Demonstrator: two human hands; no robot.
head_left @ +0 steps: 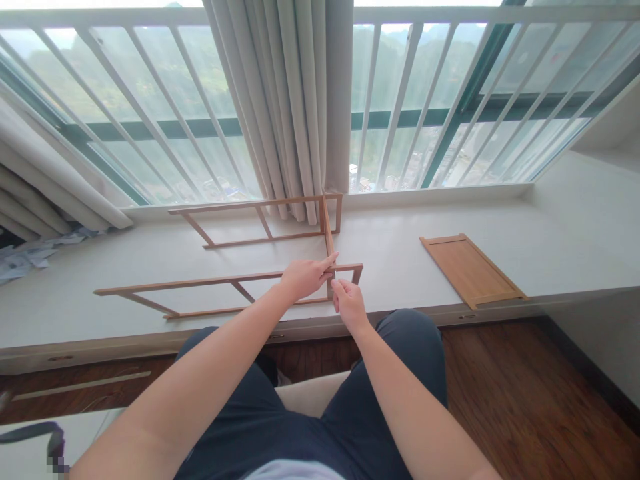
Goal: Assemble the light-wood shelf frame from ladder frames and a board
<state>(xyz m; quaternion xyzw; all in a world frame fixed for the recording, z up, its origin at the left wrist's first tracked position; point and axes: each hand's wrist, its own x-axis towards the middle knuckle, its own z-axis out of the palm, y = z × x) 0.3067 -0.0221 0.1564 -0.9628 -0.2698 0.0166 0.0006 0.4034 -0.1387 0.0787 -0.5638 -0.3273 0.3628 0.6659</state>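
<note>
Two ladder-like wooden side frames stand on their long edges on the white ledge, joined near their right ends by a wooden crossboard. My left hand grips the near joint, its index finger stretched along the board and the other fingers curled. Just right of it, my right hand is closed in a pinch close against the same joint. Something small and thin shows at its fingertips, too small to name. A flat wooden panel lies apart on the ledge to the right.
The white ledge runs below a barred window. A grey curtain hangs behind the far frame. Crumpled pale scraps lie at the left. A white surface with a dark strap is at lower left, above dark wood flooring.
</note>
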